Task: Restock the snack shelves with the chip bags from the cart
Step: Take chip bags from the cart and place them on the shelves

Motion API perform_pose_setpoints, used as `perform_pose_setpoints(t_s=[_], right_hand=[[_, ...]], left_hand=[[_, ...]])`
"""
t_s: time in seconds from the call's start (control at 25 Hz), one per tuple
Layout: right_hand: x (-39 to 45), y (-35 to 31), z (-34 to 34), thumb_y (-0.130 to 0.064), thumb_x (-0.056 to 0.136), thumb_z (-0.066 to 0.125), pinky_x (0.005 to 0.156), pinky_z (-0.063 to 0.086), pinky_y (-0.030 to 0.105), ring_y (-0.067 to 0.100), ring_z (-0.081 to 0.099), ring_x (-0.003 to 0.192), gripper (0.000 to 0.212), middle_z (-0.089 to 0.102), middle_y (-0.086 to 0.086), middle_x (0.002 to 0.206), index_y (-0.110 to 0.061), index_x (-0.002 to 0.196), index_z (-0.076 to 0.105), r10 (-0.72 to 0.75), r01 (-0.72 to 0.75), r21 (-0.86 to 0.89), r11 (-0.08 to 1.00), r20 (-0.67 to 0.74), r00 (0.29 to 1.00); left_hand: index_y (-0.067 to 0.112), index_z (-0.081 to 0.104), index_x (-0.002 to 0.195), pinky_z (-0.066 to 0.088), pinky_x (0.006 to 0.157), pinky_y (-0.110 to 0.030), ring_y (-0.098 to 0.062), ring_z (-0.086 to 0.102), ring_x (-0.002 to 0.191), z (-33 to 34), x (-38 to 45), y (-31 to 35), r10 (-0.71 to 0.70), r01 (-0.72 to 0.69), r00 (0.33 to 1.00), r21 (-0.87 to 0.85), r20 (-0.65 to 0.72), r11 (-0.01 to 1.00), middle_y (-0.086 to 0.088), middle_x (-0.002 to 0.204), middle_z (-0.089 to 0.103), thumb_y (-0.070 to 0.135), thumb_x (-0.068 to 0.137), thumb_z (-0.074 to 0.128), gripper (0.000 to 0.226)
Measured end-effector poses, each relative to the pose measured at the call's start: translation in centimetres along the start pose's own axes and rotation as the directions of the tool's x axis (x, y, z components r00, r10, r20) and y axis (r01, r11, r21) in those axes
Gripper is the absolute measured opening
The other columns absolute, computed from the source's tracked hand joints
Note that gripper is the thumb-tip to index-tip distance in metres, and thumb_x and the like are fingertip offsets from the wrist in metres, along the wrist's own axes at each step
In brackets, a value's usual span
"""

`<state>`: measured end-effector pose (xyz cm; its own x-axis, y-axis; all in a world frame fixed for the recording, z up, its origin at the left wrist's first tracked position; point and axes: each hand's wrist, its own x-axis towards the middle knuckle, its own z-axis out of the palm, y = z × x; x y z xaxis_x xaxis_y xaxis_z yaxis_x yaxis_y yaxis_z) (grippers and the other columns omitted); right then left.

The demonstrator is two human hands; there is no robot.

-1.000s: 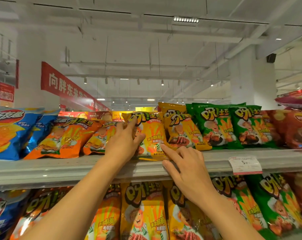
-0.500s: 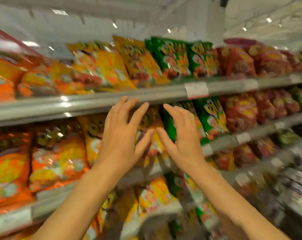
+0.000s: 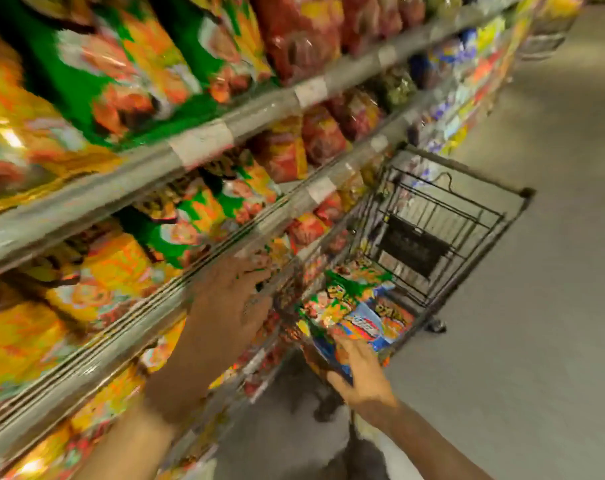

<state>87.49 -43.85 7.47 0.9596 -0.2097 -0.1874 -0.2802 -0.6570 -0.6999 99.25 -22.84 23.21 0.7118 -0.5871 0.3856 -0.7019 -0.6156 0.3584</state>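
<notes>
left hand (image 3: 230, 306) fingers spread, outstretched | right hand (image 3: 361, 375) grasping blue chip bag (image 3: 361, 323) over cart (image 3: 443, 230)

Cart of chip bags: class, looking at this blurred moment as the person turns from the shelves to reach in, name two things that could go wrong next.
1. The right hand reaches the blue bag at the cart's near edge; a partial hold could drop it on the floor.
2. The left hand hangs close to the shelf edge; with the view swinging, it might knock the shelved bags out of line.
</notes>
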Motion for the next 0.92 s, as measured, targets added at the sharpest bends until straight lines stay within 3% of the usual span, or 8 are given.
perform_pose_setpoints(t_s=[0.28, 0.36, 0.44, 0.56, 0.64, 0.72, 0.8, 0.92], right_hand=[[13.3, 10.7, -1.3, -0.028, 0.095, 0.068, 0.090, 0.041, 0.029, 0.028, 0.053, 0.127, 0.073, 0.053, 0.012, 0.143, -0.013, 0.154, 0.028, 0.461, -0.485, 0.367, 0.793, 0.157, 0.873], [18.8, 13.7, -0.9, -0.025, 0.092, 0.072, 0.081, 0.043, 0.030, 0.030, 0.059, 0.113, 0.067, 0.057, 0.020, 0.139, -0.014, 0.147, 0.034, 0.629, -0.640, 0.518, 0.568, 0.227, 0.743], [22.4, 16.1, 0.1, -0.028, 0.083, 0.082, 0.082, 0.047, 0.034, 0.028, 0.059, 0.109, 0.073, 0.058, 0.020, 0.136, -0.008, 0.141, 0.042, 0.812, -0.753, 0.621, 0.215, 0.315, 0.492], [25.2, 19.6, 3.9, -0.034, 0.078, 0.084, 0.094, 0.054, 0.044, 0.036, 0.063, 0.118, 0.081, 0.062, 0.021, 0.130, 0.001, 0.142, 0.047, 0.785, -0.773, 0.595, -0.220, 0.578, 0.222], [25.3, 20.5, 6.7, -0.028, 0.082, 0.079, 0.065, 0.056, 0.033, 0.026, 0.067, 0.079, 0.046, 0.066, 0.015, 0.093, -0.005, 0.116, 0.057, 0.749, -0.727, 0.567, -0.386, 0.653, 0.112], [25.5, 20.5, 9.1, -0.035, 0.068, 0.086, 0.052, 0.042, 0.021, 0.021, 0.056, 0.067, 0.052, 0.059, 0.007, 0.082, -0.015, 0.102, 0.052, 0.736, -0.637, 0.569, -0.519, 0.677, 0.005], [25.7, 20.1, 10.7, -0.051, 0.049, 0.091, 0.067, 0.042, 0.029, 0.024, 0.054, 0.092, 0.084, 0.057, 0.007, 0.105, -0.026, 0.116, 0.047, 0.757, -0.607, 0.589, -0.534, 0.652, -0.034], [25.3, 20.1, 11.7, -0.047, 0.062, 0.092, 0.097, 0.051, 0.041, 0.027, 0.062, 0.117, 0.091, 0.061, 0.006, 0.131, -0.018, 0.137, 0.049, 0.843, -0.682, 0.588, -0.435, 0.533, -0.077]], left_hand=[[0.015, 0.064, 0.131, 0.035, 0.100, -0.027, -0.021, 0.048, 0.124, 19.0, 12.2, -3.6, -0.153, 0.177, 0.912, -0.027, 0.380, 0.984, -0.006, 0.131, 0.057, 0.030, 0.094, 0.069, 0.039], [0.017, 0.059, 0.136, 0.033, 0.095, -0.023, -0.018, 0.047, 0.124, 26.0, 15.4, -5.7, -0.249, 0.280, 0.831, 0.012, 0.497, 0.960, -0.003, 0.133, 0.054, 0.033, 0.095, 0.067, 0.044], [0.016, 0.049, 0.146, 0.035, 0.102, -0.029, -0.022, 0.043, 0.132, 32.5, 17.2, -8.1, -0.361, 0.389, 0.691, 0.099, 0.627, 0.916, -0.006, 0.141, 0.048, 0.035, 0.096, 0.063, 0.055], [0.007, 0.038, 0.152, 0.035, 0.107, -0.034, -0.031, 0.041, 0.138, 41.1, 18.4, -11.5, -0.479, 0.491, 0.460, 0.235, 0.748, 0.839, -0.017, 0.150, 0.043, 0.037, 0.095, 0.066, 0.070], [0.001, 0.041, 0.148, 0.037, 0.104, -0.036, -0.037, 0.044, 0.135, 45.2, 18.5, -13.1, -0.513, 0.518, 0.395, 0.276, 0.762, 0.809, -0.023, 0.147, 0.046, 0.035, 0.091, 0.072, 0.073], [0.000, 0.035, 0.152, 0.038, 0.105, -0.038, -0.039, 0.043, 0.136, 48.3, 18.2, -14.3, -0.554, 0.535, 0.343, 0.327, 0.759, 0.779, -0.026, 0.151, 0.042, 0.037, 0.086, 0.077, 0.086], [0.004, 0.019, 0.158, 0.037, 0.112, -0.040, -0.038, 0.039, 0.141, 50.3, 17.6, -15.2, -0.595, 0.626, 0.255, 0.339, 0.762, 0.702, -0.024, 0.158, 0.033, 0.037, 0.081, 0.082, 0.105], [0.005, 0.017, 0.159, 0.039, 0.112, -0.048, -0.036, 0.038, 0.144, 52.0, 17.0, -16.1, -0.610, 0.708, 0.167, 0.337, 0.774, 0.621, -0.021, 0.161, 0.029, 0.053, 0.066, 0.087, 0.126]])
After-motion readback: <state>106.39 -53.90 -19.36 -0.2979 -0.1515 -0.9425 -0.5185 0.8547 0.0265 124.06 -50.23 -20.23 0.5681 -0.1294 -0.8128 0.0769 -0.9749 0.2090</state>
